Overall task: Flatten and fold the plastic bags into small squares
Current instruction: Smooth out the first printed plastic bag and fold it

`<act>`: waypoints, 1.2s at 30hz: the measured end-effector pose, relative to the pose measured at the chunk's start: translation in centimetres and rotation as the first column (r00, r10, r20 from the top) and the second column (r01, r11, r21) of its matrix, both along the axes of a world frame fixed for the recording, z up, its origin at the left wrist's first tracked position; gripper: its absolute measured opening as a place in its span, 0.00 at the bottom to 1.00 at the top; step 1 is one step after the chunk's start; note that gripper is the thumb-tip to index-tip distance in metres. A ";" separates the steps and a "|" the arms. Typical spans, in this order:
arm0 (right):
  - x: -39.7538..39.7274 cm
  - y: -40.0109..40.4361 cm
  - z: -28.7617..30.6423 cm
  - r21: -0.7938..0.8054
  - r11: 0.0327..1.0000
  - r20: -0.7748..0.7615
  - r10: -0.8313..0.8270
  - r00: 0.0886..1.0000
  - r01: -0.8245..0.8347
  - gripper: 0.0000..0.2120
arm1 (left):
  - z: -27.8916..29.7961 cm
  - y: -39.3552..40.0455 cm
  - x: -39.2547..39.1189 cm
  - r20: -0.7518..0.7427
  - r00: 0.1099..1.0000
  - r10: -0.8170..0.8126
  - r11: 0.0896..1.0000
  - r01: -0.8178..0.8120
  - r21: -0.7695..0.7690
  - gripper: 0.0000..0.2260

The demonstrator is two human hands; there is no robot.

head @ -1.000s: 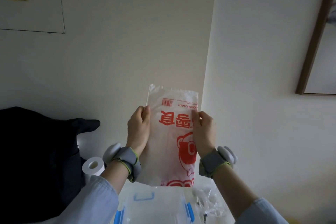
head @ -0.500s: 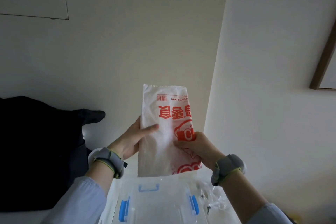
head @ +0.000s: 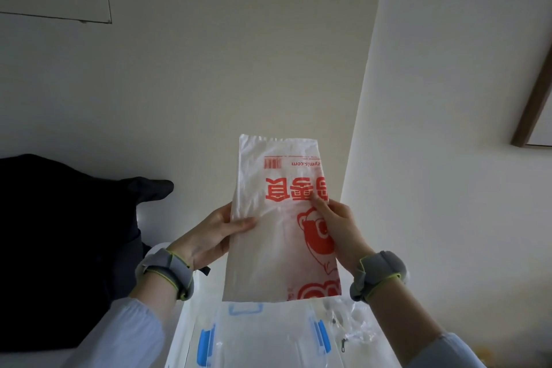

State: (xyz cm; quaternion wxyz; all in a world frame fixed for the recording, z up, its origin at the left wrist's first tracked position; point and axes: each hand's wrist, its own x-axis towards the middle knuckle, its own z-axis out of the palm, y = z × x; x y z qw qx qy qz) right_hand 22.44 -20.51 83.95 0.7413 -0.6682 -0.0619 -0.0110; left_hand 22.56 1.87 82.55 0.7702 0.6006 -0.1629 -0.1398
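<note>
The left hand (head: 209, 236) pinches the left edge of the plastic bag (head: 277, 218), thumb on the front. The right hand (head: 337, 227) pinches the right edge, one finger lying straight across the red print. They hold it upright in the air, stretched between them, likely to keep the long fold flat. Below it sits a clear storage box (head: 263, 337) with blue latches, loose clear bags (head: 352, 326) just beside it. A dark garment (head: 65, 242) lies to the left by the wall.

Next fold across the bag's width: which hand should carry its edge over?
Right, probably. The right hand pinches the red-printed white plastic bag edge mid-height; the left hand grips the opposite edge and can anchor it.
</note>
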 end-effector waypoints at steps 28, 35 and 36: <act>5.5 -0.9 -15.8 -0.369 0.906 -0.223 -0.303 0.927 0.207 0.14 | -13.7 2.0 7.3 0.231 0.973 -0.018 0.367 -0.208 0.907 0.14; 10.0 -2.5 -25.6 -0.573 0.812 -0.371 -0.377 0.849 0.110 0.16 | -22.1 0.8 11.1 0.103 0.995 -0.010 0.321 -0.095 0.942 0.17; 10.2 -2.5 -26.7 -0.616 0.781 -0.359 -0.397 0.845 0.105 0.17 | -23.4 0.5 11.3 0.101 0.994 -0.042 0.255 -0.087 0.963 0.16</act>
